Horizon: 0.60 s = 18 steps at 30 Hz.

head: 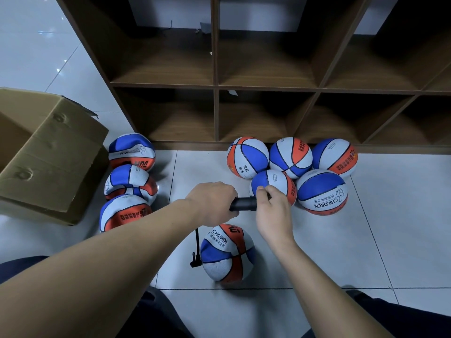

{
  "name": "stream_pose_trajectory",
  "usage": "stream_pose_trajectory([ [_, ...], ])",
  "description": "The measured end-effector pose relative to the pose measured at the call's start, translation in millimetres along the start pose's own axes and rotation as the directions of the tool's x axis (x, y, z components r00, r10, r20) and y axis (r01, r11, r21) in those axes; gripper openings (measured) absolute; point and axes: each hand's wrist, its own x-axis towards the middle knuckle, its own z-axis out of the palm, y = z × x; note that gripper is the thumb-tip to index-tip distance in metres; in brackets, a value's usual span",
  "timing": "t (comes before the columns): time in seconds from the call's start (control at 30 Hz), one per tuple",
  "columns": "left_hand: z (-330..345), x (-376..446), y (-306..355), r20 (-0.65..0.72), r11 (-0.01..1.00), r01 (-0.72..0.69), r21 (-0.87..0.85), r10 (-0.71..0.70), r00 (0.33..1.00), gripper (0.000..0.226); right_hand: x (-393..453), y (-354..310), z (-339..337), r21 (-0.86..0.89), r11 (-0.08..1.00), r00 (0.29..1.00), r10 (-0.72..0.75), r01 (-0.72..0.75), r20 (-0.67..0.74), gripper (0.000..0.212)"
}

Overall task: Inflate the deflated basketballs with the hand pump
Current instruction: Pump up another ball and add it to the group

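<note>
Floor tiles carried the soft, limp ball (227, 254); we gripped the rigid pump (244, 204) with both hands (214, 203) (273, 211).

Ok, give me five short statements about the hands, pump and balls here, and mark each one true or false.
1. Both hands hold the black pump. True: the left hand grips one end and the right hand pinches the other.
2. The ball nearest the person is round and firm. False: it is dented and slack.
3. Five plump balls sit by the shelf, among them the CHILDREN ball. True.
4. The cardboard box stands to the right. False: it is on the left, beside three slack balls such as the top one.
5. The shelf compartments are full of balls. False: no balls show in them.
</note>
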Motion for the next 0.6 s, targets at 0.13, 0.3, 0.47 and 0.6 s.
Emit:
stream_pose_trajectory([
  [0.13, -1, 2, -5, -0.009, 0.998, 0.022, -0.053, -0.022, 1.000, 0.021, 11, -4, -12, 0.004, 0.999, 0.999, 0.033, -0.033, -0.026, 0.039],
  [0.3, -2, -1, -28, 0.057, 0.992, 0.102, -0.079, -0.098, 0.994, 0.022, 38, 9, -52, 0.108, 0.982, 0.968, 0.173, -0.155, -0.184, 0.039],
  [0.47, -1, -2, -21, 0.036, 0.996, 0.082, -0.027, -0.081, 0.996, 0.022, 34, 13, -58, 0.194, 0.961, 0.950, 0.235, -0.196, -0.204, 0.050],
  [0.6, -1, -2, -18, 0.006, 0.997, 0.073, -0.015, -0.073, 0.997, 0.023, 30, 10, -49, 0.187, 0.970, 0.945, 0.202, -0.156, -0.257, 0.041],
])
